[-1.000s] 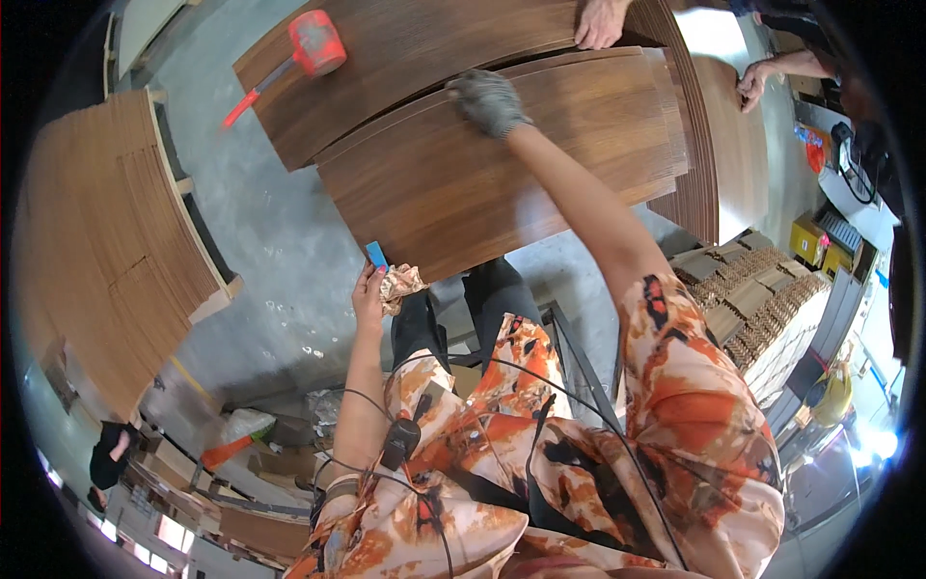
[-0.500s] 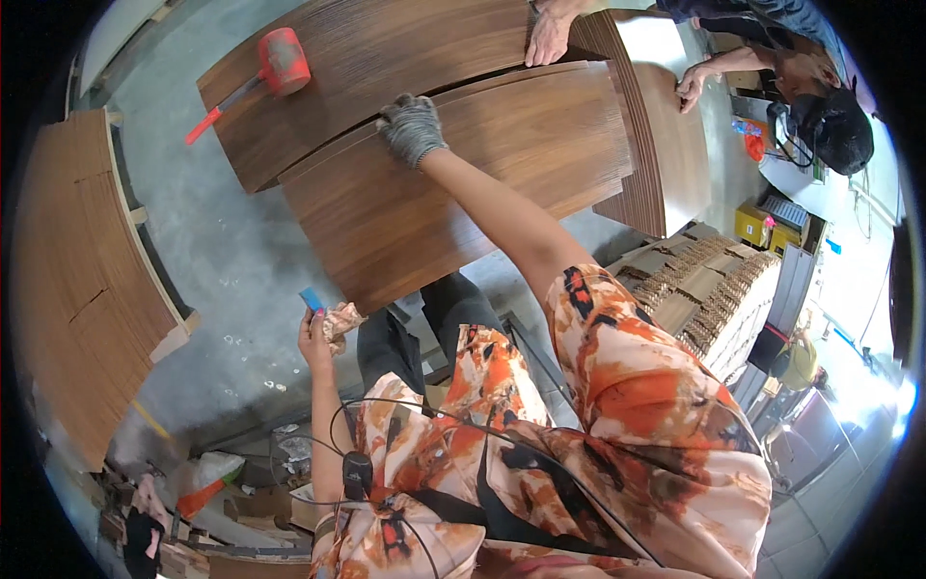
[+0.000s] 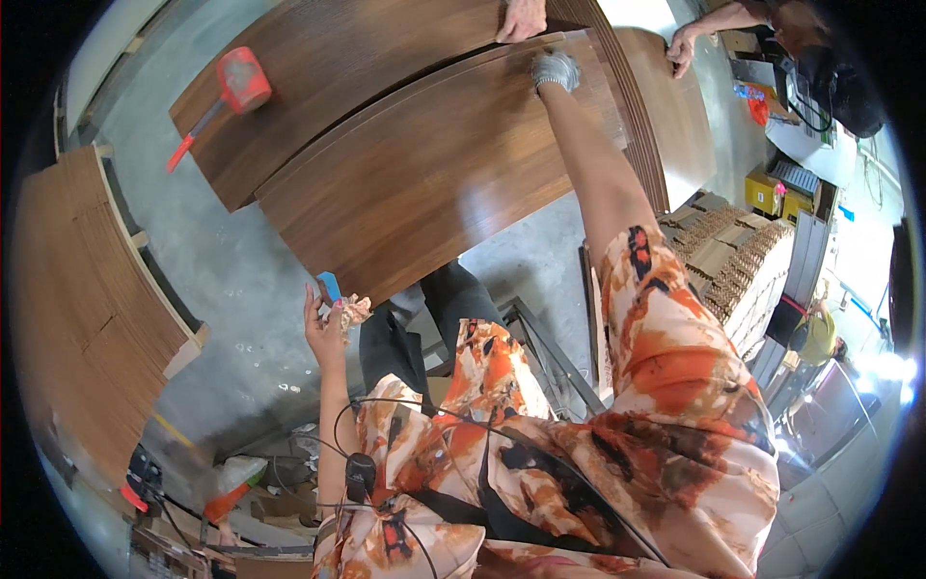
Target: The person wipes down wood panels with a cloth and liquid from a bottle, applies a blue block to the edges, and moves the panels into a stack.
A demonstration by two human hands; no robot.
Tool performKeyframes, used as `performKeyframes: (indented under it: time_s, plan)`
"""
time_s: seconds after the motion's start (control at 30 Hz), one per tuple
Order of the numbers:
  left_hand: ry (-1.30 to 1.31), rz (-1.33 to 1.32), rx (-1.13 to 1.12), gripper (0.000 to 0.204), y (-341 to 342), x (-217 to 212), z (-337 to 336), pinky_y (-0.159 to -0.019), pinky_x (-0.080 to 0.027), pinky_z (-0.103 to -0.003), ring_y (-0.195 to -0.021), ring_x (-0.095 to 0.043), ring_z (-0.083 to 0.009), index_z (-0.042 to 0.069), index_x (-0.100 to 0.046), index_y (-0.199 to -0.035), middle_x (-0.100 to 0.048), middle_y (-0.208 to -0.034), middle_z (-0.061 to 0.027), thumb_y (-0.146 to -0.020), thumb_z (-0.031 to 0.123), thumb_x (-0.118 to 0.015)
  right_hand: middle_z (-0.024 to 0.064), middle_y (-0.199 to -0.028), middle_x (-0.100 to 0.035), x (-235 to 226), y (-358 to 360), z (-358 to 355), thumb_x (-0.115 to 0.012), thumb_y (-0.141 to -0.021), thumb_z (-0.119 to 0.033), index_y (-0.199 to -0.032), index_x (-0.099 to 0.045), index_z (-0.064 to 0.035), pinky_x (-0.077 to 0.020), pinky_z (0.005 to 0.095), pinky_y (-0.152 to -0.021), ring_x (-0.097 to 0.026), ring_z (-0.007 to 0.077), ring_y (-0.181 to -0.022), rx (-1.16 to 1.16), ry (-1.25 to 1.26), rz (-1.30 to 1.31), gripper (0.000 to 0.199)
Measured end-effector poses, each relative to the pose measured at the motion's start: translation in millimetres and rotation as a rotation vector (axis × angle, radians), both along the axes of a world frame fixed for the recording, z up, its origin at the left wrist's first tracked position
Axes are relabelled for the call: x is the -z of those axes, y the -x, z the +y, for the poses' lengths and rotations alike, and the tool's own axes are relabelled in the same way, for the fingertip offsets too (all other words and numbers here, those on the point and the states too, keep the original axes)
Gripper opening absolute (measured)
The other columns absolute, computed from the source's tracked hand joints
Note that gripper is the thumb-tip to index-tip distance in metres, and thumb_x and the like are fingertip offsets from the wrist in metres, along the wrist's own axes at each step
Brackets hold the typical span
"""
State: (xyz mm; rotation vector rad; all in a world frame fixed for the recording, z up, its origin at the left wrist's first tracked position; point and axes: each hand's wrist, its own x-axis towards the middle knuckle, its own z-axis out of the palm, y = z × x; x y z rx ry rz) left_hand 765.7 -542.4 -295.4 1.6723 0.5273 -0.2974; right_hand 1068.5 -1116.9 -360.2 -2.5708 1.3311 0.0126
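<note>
The wood panel (image 3: 424,183), broad, stiff, glossy and probably heavy (best gripped at its edges), bears the gloved right hand (image 3: 556,69) at its far edge, fingers curled; the left hand (image 3: 325,323) below its near edge pinches a blue scraper (image 3: 330,286) and rag (image 3: 351,311).

Grey concrete floor (image 3: 241,280); stacked cardboard boxes (image 3: 738,261) at right; bright daylight glare (image 3: 883,367) beyond them.

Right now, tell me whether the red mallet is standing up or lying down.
Lying down: the red mallet rests flat on its side on the wooden panel.
</note>
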Motion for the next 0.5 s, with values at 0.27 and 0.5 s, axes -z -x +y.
performKeyframes:
  time_s: [0.27, 0.5]
  plan:
    - [-0.141, -0.032, 0.194, 0.062, -24, -20, -36, -0.083, -0.054, -0.026, -0.104, -0.064, -0.0132, -0.001, -0.052, -0.146, -0.049, -0.153, -0.0064, -0.091, 0.009, -0.077, 0.0214, -0.155, -0.041, -5, 49, 49, -0.057, -0.095, -0.025, -0.146, -0.049, -0.0083, -0.0335, 0.0499, -0.118, -0.036, 0.0422, -0.145, -0.035, -0.113, -0.056, 0.054]
    - [-0.122, -0.027, 0.34, 0.041, -33, -32, -78, -0.102, -0.05, -0.031, -0.128, -0.057, -0.019, -0.005, -0.061, -0.13, -0.052, -0.152, -0.0112, -0.091, 0.001, -0.072, 0.0219, -0.158, -0.036, -27, 258, 179, -0.062, -0.089, -0.014, -0.149, -0.041, -0.0029, -0.0304, 0.0493, -0.119, -0.032, 0.0402, -0.147, -0.352, -0.189, -0.149, 0.065]
